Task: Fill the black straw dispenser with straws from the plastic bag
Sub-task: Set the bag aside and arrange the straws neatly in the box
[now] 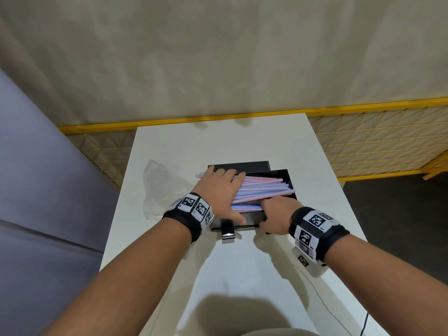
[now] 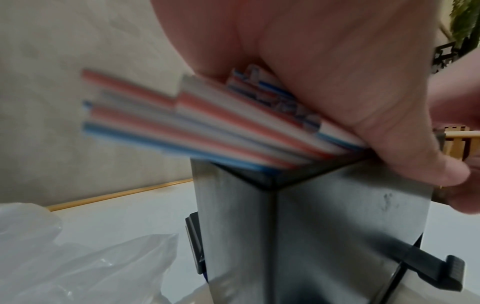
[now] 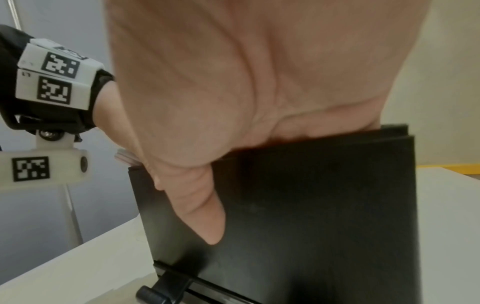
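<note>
The black straw dispenser stands mid-table with its lid tipped back. A bundle of pink, blue and white straws lies slanted across its open top, with ends sticking out past the left and right walls. My left hand lies flat on the left part of the bundle, fingers straight, pressing it down; the left wrist view shows the palm on the straws. My right hand grips the dispenser's front wall, fingers hooked over the rim and thumb down the front face.
The clear plastic bag lies crumpled on the white table just left of the dispenser. A black lever juts from the dispenser's front base. A yellow mesh fence runs behind the table, and a grey panel stands to the left.
</note>
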Demonstrator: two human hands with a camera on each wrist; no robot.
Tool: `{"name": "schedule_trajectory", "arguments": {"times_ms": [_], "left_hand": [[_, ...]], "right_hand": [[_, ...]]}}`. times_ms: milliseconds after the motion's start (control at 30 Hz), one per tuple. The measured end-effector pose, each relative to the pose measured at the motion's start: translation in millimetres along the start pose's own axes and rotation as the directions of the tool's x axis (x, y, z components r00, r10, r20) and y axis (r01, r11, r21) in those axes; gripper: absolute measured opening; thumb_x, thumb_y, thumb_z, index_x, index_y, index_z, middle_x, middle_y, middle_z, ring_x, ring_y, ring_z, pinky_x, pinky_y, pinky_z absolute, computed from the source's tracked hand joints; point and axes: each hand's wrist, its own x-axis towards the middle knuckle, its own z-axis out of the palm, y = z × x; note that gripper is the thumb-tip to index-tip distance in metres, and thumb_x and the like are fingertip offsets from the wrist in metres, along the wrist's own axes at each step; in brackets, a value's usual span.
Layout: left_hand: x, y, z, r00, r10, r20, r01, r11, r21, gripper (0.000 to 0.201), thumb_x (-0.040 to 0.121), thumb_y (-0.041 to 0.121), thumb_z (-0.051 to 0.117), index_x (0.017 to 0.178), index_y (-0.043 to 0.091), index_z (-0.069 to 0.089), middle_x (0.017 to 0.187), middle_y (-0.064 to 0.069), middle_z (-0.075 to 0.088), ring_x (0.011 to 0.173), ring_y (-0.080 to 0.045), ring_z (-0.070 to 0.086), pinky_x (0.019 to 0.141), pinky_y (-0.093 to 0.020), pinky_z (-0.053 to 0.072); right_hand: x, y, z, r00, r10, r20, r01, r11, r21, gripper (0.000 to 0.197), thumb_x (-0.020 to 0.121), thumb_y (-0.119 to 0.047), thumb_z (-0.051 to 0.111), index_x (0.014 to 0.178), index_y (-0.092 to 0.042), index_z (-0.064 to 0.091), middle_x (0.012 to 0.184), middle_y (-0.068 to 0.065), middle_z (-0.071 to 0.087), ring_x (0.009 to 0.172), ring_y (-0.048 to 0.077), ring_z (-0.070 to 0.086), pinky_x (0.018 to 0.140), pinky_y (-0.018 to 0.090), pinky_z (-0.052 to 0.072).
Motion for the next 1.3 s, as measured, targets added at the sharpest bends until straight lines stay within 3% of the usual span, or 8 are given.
{"name": "schedule_trajectory", "arguments": {"times_ms": [267,433,600,800,933,1067,1200,1300], "left_hand": [[-13,2,-19,0.994,-0.075,-0.079,0.075,0.997,0.002,0.129,0.065,0.095,0.053,0.161,0.016,0.017,0.162,-0.008,0.034,0.148,-0.033,0.033,0.123,-0.065,0.002],[-51,-11,-8,0.919,-0.306,-0.250,0.213,0.916,-0.339,0.116,0.078,0.080,0.062,0.163,0.022,0.010,0.173,-0.001,0.008,0.159,-0.023,0.005,0.128,-0.053,0.002],[-80,0,26,0.737,-0.612,-0.285,0.101,0.517,-0.850,0.084,0.098,0.049,0.059,0.163,0.016,0.016,0.171,0.001,0.016,0.157,-0.012,0.012,0.128,-0.035,0.015],[-52,26,40,0.642,-0.762,0.086,-0.004,-0.115,-0.993,0.078,0.096,0.068,0.036,0.162,0.031,0.015,0.168,0.008,0.023,0.152,-0.009,0.028,0.127,-0.042,0.025],[-40,46,35,0.701,-0.713,-0.015,0.020,0.040,-0.999,0.078,0.101,0.063,0.035,0.163,0.030,0.003,0.171,0.009,0.010,0.155,-0.007,0.019,0.126,-0.029,0.019],[-39,39,41,0.689,-0.724,0.023,0.013,-0.020,-1.000,0.084,0.092,0.073,0.036,0.162,0.033,0.011,0.165,0.004,0.031,0.147,-0.016,0.039,0.122,-0.042,0.033],[-41,41,46,0.756,-0.640,-0.137,0.045,0.259,-0.965,0.079,0.096,0.068,0.036,0.161,0.030,0.014,0.162,0.004,0.033,0.152,-0.018,0.029,0.124,-0.048,0.028],[-40,29,39,0.630,-0.776,-0.031,0.014,0.051,-0.999,0.082,0.096,0.066,0.042,0.162,0.026,0.013,0.169,0.005,0.020,0.156,-0.014,0.018,0.127,-0.044,0.022]], "right_hand": [[-15,12,-5,0.998,-0.012,-0.060,0.016,0.997,0.071,0.028,0.083,-0.036,0.059,0.091,-0.009,0.060,0.089,0.007,0.064,0.081,0.026,0.062,0.071,0.037,0.055],[-31,19,2,0.986,-0.082,-0.144,0.086,0.996,0.025,0.021,0.089,-0.037,0.056,0.091,-0.018,0.050,0.100,0.005,0.059,0.092,0.026,0.056,0.074,0.033,0.045],[-34,32,13,0.942,-0.166,-0.293,0.185,0.982,0.038,0.022,0.089,-0.032,0.053,0.103,-0.016,0.057,0.104,0.003,0.060,0.102,0.026,0.056,0.083,0.037,0.048],[-22,34,20,0.765,-0.173,-0.621,0.300,0.948,0.106,0.039,0.088,-0.022,0.063,0.125,-0.010,0.056,0.129,0.013,0.052,0.120,0.032,0.048,0.103,0.040,0.044],[-3,27,30,0.875,-0.163,-0.455,0.241,0.963,0.118,0.070,0.097,-0.048,0.044,0.150,-0.004,0.034,0.158,0.021,0.029,0.146,0.037,0.027,0.123,0.043,0.022],[4,29,36,0.898,-0.102,-0.429,0.184,0.971,0.154,0.084,0.093,-0.062,0.028,0.157,-0.008,0.021,0.165,0.014,0.020,0.152,0.034,0.016,0.124,0.048,0.015],[10,30,33,0.920,-0.093,-0.382,0.156,0.978,0.139,0.089,0.088,-0.066,0.020,0.157,-0.010,0.021,0.163,0.010,0.026,0.150,0.034,0.020,0.125,0.044,0.011],[12,29,32,0.911,-0.097,-0.401,0.163,0.978,0.134,0.082,0.089,-0.063,0.026,0.152,-0.010,0.032,0.154,0.010,0.039,0.141,0.032,0.032,0.121,0.044,0.023]]}}
